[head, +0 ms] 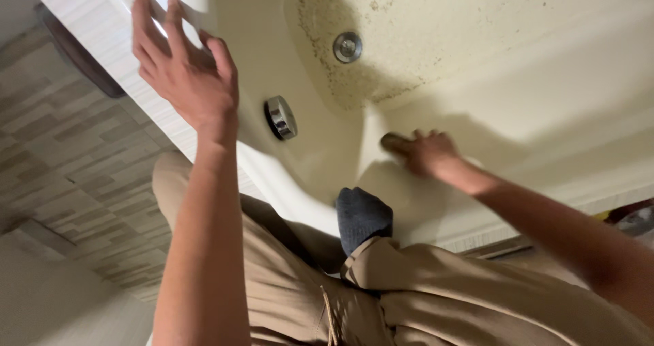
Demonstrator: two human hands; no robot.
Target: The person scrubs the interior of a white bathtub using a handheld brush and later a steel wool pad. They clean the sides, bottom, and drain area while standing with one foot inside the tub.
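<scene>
While your right hand (429,153) grips a small dark scrubber (395,142) against the cream tub wall (477,101), your left hand (187,70) rests open on the rim; far brown grime (354,80) near the round metal drain (347,47) remains.

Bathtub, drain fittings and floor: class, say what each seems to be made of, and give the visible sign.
Bathtub: probably glossy cream acrylic or enamel; smooth moulded curves, dark speckled grime near the drain.
Drain and round knob: likely chromed metal; bright mirror shine.
Floor: seemingly matte tile or vinyl in a grey-brown block pattern.
</scene>
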